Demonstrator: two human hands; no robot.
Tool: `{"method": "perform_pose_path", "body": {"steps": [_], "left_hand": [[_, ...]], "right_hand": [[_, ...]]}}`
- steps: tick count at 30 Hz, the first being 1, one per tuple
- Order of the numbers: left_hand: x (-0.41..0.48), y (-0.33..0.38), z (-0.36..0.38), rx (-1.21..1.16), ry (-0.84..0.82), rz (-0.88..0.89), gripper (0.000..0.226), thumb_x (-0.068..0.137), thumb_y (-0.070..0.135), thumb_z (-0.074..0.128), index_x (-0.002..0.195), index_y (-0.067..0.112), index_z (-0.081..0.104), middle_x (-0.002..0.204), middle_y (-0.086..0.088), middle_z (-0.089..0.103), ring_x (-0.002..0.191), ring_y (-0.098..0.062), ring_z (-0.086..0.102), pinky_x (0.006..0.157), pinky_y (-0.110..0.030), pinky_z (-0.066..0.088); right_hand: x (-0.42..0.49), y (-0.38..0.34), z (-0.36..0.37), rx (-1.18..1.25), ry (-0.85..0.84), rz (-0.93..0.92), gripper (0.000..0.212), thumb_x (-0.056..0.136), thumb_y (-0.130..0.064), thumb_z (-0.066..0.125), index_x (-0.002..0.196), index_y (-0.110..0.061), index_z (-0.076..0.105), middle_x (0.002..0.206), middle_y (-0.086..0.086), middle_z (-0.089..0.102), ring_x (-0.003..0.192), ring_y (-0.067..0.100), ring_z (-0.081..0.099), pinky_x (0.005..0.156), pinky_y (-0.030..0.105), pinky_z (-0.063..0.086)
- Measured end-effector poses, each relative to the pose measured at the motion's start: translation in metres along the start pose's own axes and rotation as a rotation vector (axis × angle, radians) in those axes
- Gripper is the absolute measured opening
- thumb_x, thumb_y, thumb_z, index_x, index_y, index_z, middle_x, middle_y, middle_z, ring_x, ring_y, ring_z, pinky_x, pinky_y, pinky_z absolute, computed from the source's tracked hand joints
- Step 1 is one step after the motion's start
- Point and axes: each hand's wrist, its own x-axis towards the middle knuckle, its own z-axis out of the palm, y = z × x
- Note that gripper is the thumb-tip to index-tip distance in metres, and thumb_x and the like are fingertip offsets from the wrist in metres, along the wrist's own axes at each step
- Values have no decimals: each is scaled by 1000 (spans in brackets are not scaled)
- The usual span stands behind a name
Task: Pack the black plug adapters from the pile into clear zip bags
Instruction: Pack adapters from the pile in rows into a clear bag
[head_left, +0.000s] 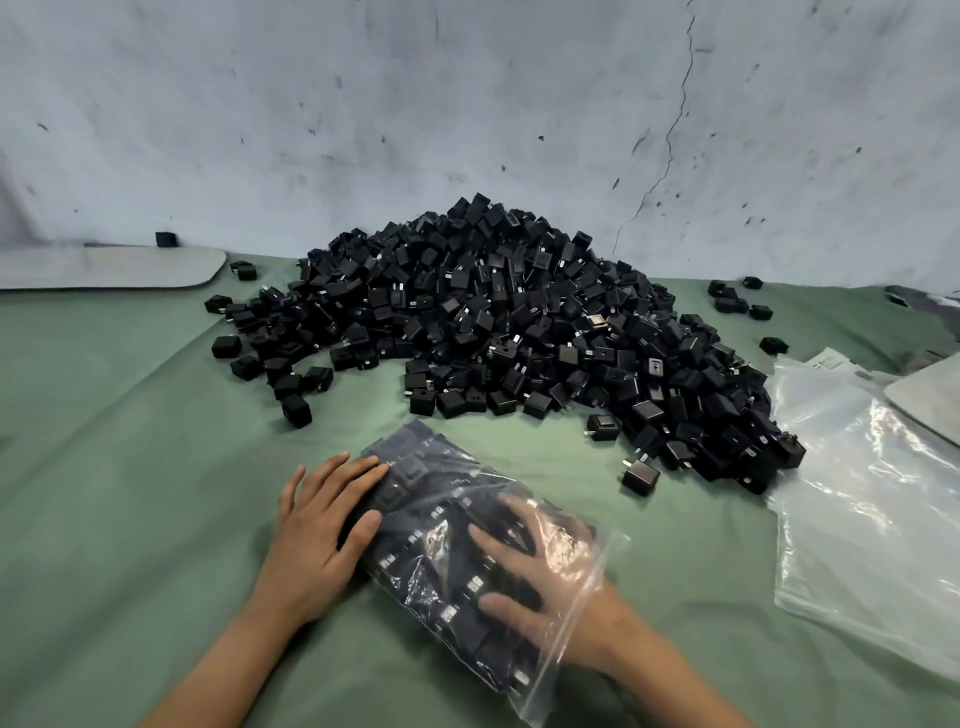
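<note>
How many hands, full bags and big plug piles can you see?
hands: 2 (left hand, right hand)
filled zip bag: 1
pile of black plug adapters: 1
Total: 4
The single plugs in the pile are too many to count.

We are seeing the right hand (545, 571) only dimly through the glare-streaked clear plastic zip bag (441, 519), while the frame's right edge is cutting off the glossy stack of empty clear plastic bags (857, 519).
</note>
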Motion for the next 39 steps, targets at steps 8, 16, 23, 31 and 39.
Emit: {"method": "perform_pose_path", "body": {"steps": [8,16,23,31,39], "left_hand": [[21,25,5,169,-37,-213,69,87,67,19,141,30,43,145,10,45,143,-12,23,118,-41,-3],[50,34,18,256,-191,-335,41,87,64,46,107,29,42,153,10,32,140,-16,27,117,-51,11],[50,34,19,258,-181,-291,35,90,61,44,115,37,43,145,10,40,133,-18,36,112,-49,23],[50,36,19,278,-179,-270,27,94,52,42,119,45,47,150,7,36,134,-21,37,106,-45,29],[55,39,22,240,-144,-336,57,87,52,50,136,30,33,139,5,48,123,-22,48,100,-41,34]], "right_hand": [[38,-14,-9,-147,-70,31,74,77,-82,4,144,-54,-11,156,-3,-24,145,23,13,112,53,-8],[51,-21,-2,-131,2,-15,72,81,-79,5,145,-50,-9,158,4,-16,146,25,3,115,45,1],[54,-22,-3,-187,6,1,73,78,-75,-1,145,-49,1,159,8,-5,147,25,-4,111,43,-14],[53,-28,-1,-15,94,11,58,95,-60,28,148,-40,20,160,6,-1,147,24,10,115,32,8],[61,-29,0,-47,83,-1,57,96,-60,28,148,-43,15,160,3,-4,147,20,5,117,40,-1]]}}
